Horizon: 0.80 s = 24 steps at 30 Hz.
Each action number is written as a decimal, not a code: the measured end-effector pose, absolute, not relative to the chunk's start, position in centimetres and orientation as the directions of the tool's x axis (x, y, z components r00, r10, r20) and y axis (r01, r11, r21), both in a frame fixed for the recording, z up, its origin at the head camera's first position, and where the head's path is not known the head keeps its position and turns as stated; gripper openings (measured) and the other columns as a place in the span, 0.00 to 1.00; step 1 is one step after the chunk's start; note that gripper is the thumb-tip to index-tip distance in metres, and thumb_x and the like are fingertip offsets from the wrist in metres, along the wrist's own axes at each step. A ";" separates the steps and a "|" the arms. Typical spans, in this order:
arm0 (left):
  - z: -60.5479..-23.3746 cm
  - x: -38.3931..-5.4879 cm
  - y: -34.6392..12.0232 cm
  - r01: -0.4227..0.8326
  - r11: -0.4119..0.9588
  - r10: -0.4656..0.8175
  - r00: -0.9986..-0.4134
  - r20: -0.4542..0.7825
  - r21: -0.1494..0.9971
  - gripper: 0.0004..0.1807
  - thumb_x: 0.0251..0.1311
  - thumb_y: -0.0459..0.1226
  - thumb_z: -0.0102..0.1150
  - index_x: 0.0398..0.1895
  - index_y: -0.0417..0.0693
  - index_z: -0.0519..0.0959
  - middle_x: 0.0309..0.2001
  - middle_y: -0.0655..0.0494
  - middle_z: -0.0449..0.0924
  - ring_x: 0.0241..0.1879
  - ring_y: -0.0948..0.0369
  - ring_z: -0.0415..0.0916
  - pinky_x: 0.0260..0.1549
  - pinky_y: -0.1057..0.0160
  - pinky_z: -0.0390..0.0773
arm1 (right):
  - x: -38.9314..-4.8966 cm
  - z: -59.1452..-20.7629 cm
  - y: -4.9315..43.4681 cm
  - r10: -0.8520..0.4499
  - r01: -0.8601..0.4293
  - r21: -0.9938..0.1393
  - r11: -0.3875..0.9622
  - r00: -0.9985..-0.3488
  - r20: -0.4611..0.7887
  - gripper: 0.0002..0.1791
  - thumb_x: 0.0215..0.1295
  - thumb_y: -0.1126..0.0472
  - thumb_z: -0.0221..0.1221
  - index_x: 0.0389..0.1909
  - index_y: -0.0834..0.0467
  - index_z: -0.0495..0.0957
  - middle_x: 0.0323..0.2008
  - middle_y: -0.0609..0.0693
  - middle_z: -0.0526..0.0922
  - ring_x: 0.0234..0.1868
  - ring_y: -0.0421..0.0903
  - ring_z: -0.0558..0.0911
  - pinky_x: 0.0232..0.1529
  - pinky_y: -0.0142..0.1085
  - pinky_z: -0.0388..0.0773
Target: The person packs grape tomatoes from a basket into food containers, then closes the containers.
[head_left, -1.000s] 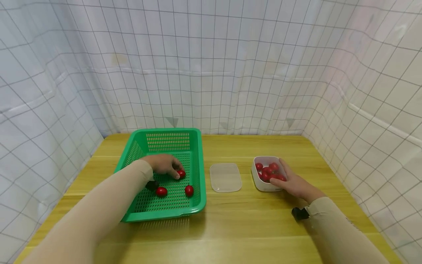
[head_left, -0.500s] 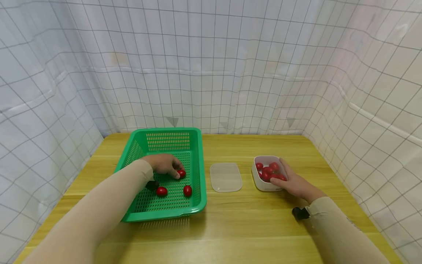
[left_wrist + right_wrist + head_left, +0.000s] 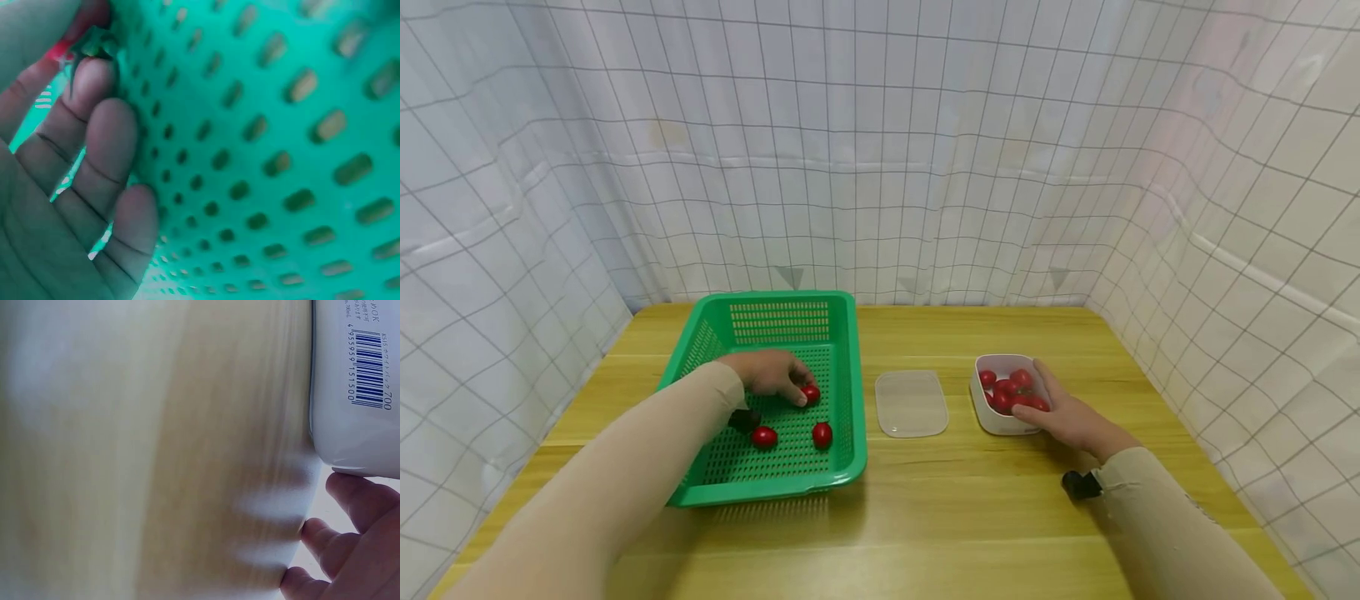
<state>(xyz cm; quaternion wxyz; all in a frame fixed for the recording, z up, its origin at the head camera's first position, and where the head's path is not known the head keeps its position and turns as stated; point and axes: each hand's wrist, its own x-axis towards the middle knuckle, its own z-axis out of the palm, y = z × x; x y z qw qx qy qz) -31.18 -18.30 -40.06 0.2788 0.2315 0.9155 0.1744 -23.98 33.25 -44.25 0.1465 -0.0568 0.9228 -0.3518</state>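
Observation:
In the head view my left hand reaches down into a green plastic basket. Its thumb and fingers pinch a small red tomato, whose green stem shows in the left wrist view. Two more tomatoes lie on the basket floor: one tomato near the wrist strap, another tomato further right. My right hand grips the near right corner of a white plastic container, thumb over the rim and fingers along the outside. Several tomatoes sit inside it.
A translucent square lid lies flat on the wooden table between basket and container. White grid-patterned curtains hang behind the table and along both sides. A barcode is printed on the container's outer wall.
The loose tomato at the basket's front right has rolled a little to the left, and its stem has turned out of sight. Both hands have stayed practically where they were.

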 end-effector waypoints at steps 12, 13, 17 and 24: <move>-36.4 -31.2 -17.9 0.413 0.823 0.543 -0.775 -0.324 0.391 0.16 0.71 0.50 0.65 0.58 0.61 0.86 0.62 0.54 0.82 0.68 0.47 0.74 0.68 0.39 0.72 | -23.9 -44.3 33.4 -0.219 -0.017 -0.673 0.740 -0.951 -0.216 0.64 0.70 0.31 0.60 0.86 0.53 0.27 0.84 0.68 0.40 0.81 0.76 0.48 0.77 0.72 0.45; -36.1 -31.2 -17.9 0.415 0.814 0.551 -0.774 -0.313 0.406 0.16 0.71 0.50 0.65 0.58 0.61 0.86 0.63 0.53 0.82 0.68 0.46 0.74 0.68 0.39 0.72 | -23.9 -44.3 33.4 -0.220 -0.018 -0.674 0.738 -0.951 -0.216 0.64 0.70 0.31 0.60 0.86 0.54 0.27 0.84 0.68 0.39 0.81 0.76 0.48 0.77 0.72 0.45; -35.0 -31.7 -17.6 0.424 0.774 0.581 -0.770 -0.263 0.470 0.16 0.72 0.48 0.65 0.59 0.59 0.85 0.62 0.55 0.84 0.67 0.49 0.76 0.68 0.41 0.73 | -23.9 -44.2 33.4 -0.222 -0.017 -0.677 0.736 -0.950 -0.218 0.64 0.71 0.32 0.60 0.86 0.54 0.27 0.84 0.68 0.40 0.81 0.76 0.48 0.77 0.72 0.45; -32.6 -31.8 -15.8 0.441 0.720 0.607 -0.775 -0.177 0.536 0.17 0.72 0.50 0.64 0.60 0.60 0.85 0.57 0.61 0.86 0.62 0.55 0.80 0.65 0.46 0.76 | -23.8 -44.1 33.4 -0.222 -0.018 -0.672 0.740 -0.950 -0.219 0.63 0.71 0.32 0.59 0.86 0.54 0.27 0.84 0.69 0.41 0.81 0.75 0.49 0.77 0.72 0.46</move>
